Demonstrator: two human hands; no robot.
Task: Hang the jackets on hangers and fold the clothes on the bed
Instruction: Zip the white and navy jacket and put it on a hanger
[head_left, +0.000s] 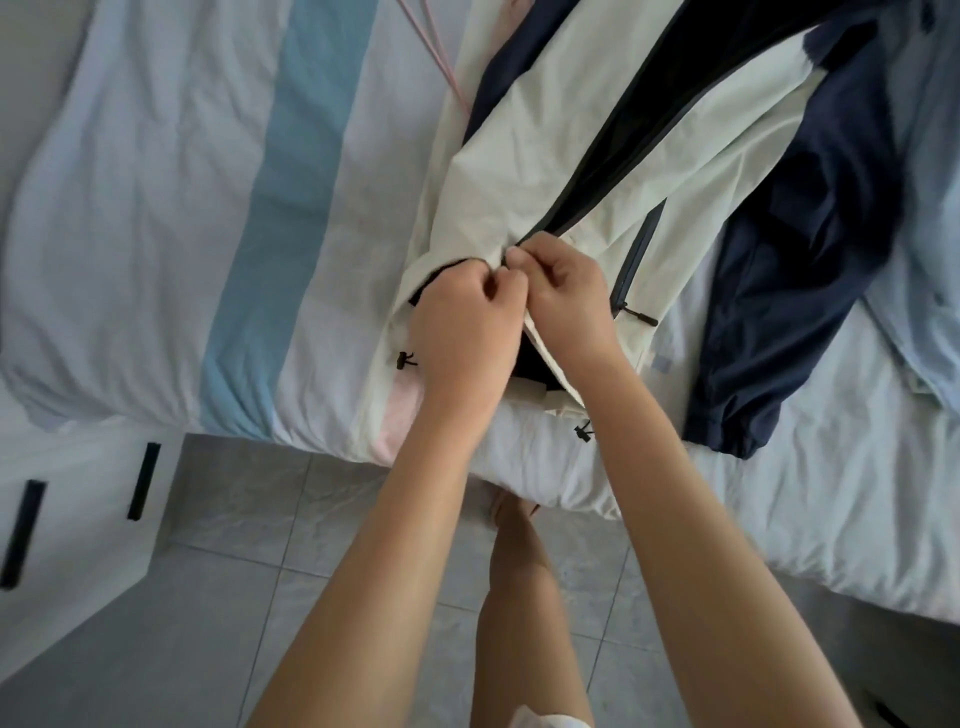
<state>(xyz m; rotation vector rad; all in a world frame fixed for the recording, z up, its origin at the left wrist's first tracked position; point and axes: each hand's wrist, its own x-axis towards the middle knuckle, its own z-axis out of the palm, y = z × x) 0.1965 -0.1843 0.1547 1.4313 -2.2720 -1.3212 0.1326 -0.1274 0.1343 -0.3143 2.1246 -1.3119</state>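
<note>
The bed (156, 218) fills most of the view, covered by a pale duvet with a broad light-blue stripe and a faint pink one, its near edge hanging over a grey tiled floor (270, 582). On the bed lies the cream and navy jacket (524, 171), spread front-up and running from the near edge diagonally toward the upper right, its dark front zipper (618, 140) open along most of its length and showing dark lining. One navy sleeve (795, 291) stretches down to the right, its elastic cuff near the bed's edge, resting on a light-blue garment (930, 218) that lies at the far right. To the left of the bed stands a white cabinet (62, 519) with black bar handles. A thin pink rod (441, 62), possibly part of a hanger, pokes out from under the jacket's upper left side. A side pocket zipper (631, 265) with a black pull sits just right of the hands, and small black cord toggles show at the hem. The left hand (467, 332) is curled into a loose fist, pinching the left front edge of the jacket at the bottom of the zipper. The right hand (566, 296) is likewise closed, thumb and fingers pinched on the right front edge. Both hands touch each other at the fingertips, right where the two zipper halves meet; the slider itself is hidden by the fingers.
</note>
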